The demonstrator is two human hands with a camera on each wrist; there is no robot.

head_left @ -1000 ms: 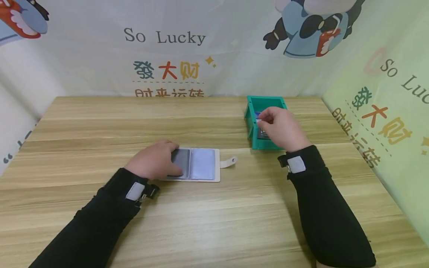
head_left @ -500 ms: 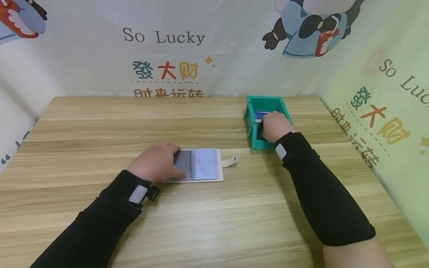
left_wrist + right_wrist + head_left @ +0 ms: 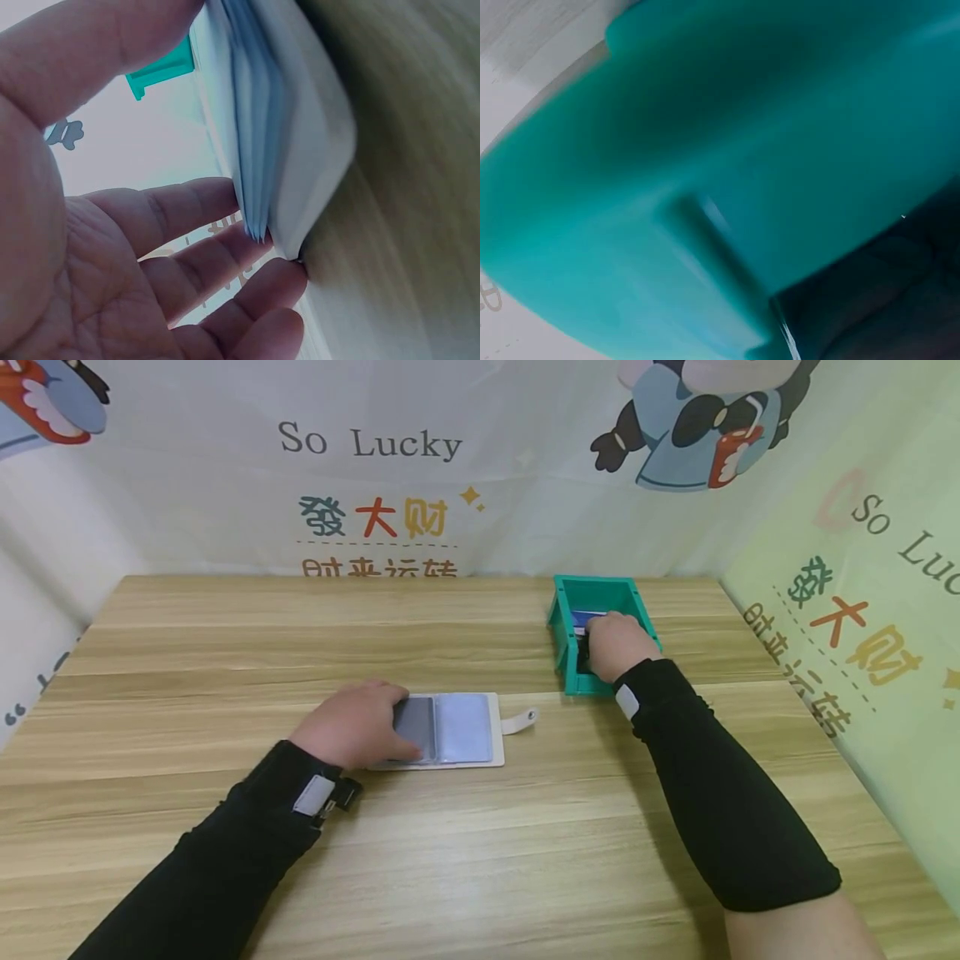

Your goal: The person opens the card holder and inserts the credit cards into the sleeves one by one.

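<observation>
Album (image 3: 463,729): our left hand (image 3: 356,725) is gripping its left side.
Far-right bin (image 3: 588,685): our right hand (image 3: 621,646) is partly hiding cards (image 3: 587,619); we cannot tell its grip.
Cloth (image 3: 525,518): hanging beyond the table (image 3: 465,852).

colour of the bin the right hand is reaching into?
Teal green; the bin shows best in the head view.

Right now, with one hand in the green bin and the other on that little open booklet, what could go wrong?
The right hand reaches into the green bin with its fingertips hidden, so it might bump a wall or disturb the blue item there.

The left hand holds only one side of the open booklet; a tug could slide it across the table or crease its thin sleeves.
</observation>
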